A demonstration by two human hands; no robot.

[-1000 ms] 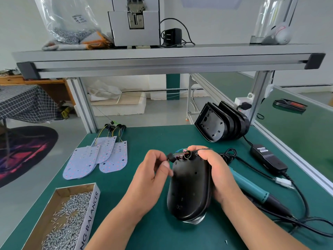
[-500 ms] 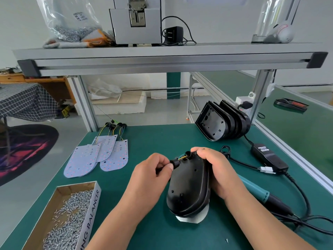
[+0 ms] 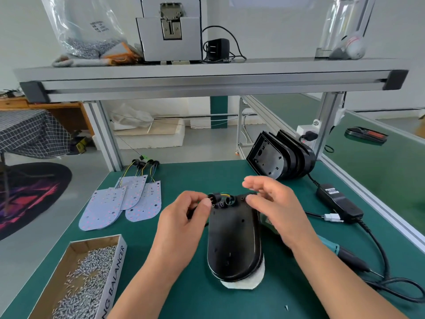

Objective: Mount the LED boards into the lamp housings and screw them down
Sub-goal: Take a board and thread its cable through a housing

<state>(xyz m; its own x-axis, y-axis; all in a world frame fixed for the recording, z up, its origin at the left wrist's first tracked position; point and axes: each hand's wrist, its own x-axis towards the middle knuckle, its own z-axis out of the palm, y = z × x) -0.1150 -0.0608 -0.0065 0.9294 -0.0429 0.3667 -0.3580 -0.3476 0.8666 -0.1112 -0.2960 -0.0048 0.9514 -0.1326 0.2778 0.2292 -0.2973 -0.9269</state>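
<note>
I see the lamp housing (image 3: 232, 238) lying back-up mid-mat, with a white LED board edge (image 3: 243, 283) showing under its near end. L hand (image 3: 184, 217) pinches the black cable plug (image 3: 215, 197) at its top. R hand (image 3: 273, 203) is open, fingers spread, over the top-right corner. 3 spare LED boards (image 3: 124, 203) lie left. The screw box (image 3: 115, 270) reads "NG BALANCER". The green bench mat (image 3: 188, 176) sits over grey workshop floor.

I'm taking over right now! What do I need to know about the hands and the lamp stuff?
Left hand pinches the black cable plug at the top end of the lamp housing. Right hand is open, hovering there. Housing lies on the mat, white board under it. Spare LED boards left, empty housings behind, screw box near, screwdriver right. Left: probably screwing, then the spares.
</note>
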